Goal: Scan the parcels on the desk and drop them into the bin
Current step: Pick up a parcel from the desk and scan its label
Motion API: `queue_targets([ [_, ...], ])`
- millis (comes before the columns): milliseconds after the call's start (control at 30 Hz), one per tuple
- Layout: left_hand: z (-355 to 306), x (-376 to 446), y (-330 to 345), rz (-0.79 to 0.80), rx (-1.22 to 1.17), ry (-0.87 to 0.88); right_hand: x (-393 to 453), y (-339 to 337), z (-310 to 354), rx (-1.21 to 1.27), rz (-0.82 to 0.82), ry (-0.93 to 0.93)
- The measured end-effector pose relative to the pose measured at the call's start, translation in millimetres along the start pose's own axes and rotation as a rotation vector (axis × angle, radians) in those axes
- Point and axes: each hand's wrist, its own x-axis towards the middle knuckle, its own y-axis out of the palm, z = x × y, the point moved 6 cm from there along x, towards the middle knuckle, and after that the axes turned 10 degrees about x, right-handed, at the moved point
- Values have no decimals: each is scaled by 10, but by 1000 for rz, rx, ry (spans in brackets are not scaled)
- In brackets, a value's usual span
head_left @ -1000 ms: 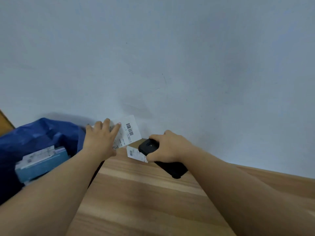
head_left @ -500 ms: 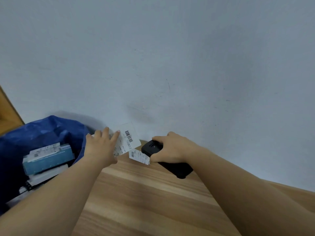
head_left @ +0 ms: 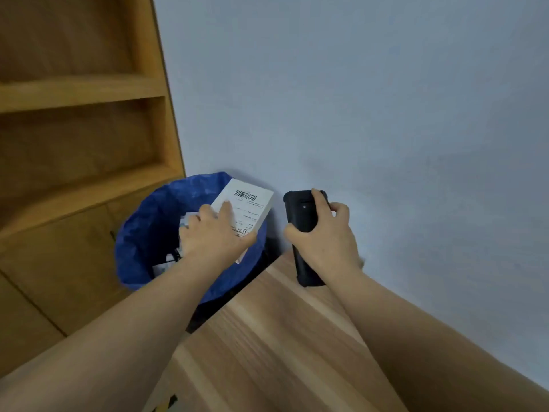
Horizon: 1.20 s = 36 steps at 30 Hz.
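The left hand [head_left: 215, 233] grips a white parcel [head_left: 248, 208] with a barcode label facing up, fingers curled over its near end, holding it above the open mouth of the blue-lined bin [head_left: 142, 233], which stands just off the tabletop's [head_left: 267, 337] far left corner with other parcels inside. The right hand [head_left: 325, 236] is wrapped around a black handheld scanner [head_left: 301, 212], held upright above the tabletop's far edge, close to the wall [head_left: 386, 99]. A wooden shelf unit [head_left: 77, 114] stands beyond the bin on the left.
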Motion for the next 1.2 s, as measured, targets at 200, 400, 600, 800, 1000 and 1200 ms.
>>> queue_targets([
  [200, 1222, -68, -201, -36, 20, -232, -115, 912, 735, 33, 108, -115],
  [400, 2710, -176, -203, -33, 81, -378, -320, 1916, 1549, 102, 163, -189],
  [600, 4080, -123, -220, -49, 128, -447, -518, 2957, 2373, 125, 224, -224],
  [800, 4843, 68, -127, -34, 181, -453, -637, 3789, 2864, 142, 281, -226],
  [1000, 5118, 529, 106, -53, 167, -418, -257, 4351, 2940, 133, 312, -197],
  [1200, 5227, 1312, 399, -48, 188, -364, 442, 4877, 2847, 169, 303, -139],
])
